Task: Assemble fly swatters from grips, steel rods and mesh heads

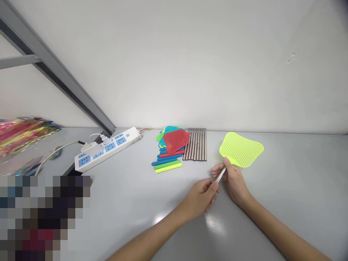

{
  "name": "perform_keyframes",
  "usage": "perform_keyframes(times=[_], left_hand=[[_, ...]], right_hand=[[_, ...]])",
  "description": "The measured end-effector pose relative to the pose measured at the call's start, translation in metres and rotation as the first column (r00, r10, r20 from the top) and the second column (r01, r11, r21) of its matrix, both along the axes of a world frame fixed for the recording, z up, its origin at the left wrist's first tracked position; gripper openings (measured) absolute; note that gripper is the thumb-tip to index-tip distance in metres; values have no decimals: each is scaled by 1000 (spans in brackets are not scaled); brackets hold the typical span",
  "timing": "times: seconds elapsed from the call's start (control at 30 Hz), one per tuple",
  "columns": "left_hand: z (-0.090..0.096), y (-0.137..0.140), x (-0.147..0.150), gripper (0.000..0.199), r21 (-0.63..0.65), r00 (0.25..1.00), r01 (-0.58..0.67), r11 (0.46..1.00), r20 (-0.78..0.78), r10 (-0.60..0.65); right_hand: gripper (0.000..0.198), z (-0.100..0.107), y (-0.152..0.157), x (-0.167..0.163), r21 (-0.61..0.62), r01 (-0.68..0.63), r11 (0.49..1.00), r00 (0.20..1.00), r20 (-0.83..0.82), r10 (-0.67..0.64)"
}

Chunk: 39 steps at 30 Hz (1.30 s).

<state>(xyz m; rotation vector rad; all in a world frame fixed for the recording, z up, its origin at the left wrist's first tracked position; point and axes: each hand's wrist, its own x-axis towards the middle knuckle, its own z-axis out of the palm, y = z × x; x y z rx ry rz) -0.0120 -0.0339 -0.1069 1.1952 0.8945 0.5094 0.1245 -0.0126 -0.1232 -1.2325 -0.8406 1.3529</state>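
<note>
My left hand [202, 195] is closed around a short silver metal rod [221, 175], which slants up to the right. At the rod's far end my right hand [234, 178] pinches the neck of a yellow-green fly swatter head [241, 149]. The perforated head spreads out beyond my fingers, over the table. Whether the neck sits inside the rod is hidden by my right fingers. Left of my hands lie a row of metal rods [197, 145], a pile topped by a red swatter head [175, 140], and several coloured plastic handles [168, 167].
A white power strip [130, 137] with plugs and cables lies at the left on the grey table [122, 210]. Bagged colourful items [24, 137] are at the far left, by a slanted metal frame [65, 76]. A wall [203, 65] rises behind the table. The lower left corner is pixelated.
</note>
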Motion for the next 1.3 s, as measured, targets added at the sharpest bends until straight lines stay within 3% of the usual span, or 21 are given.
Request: perform_keyframes(times=[0.9, 1.3], left_hand=[[-3, -1, -1, 38, 21, 1000, -7, 1000, -13, 7], [-5, -4, -2, 40, 25, 1000, -17, 1000, -13, 17]], right_hand=[[46, 0, 2, 2, 0, 22, 1000, 994, -106, -21], [51, -1, 0, 5, 98, -100, 990, 992, -68, 107]])
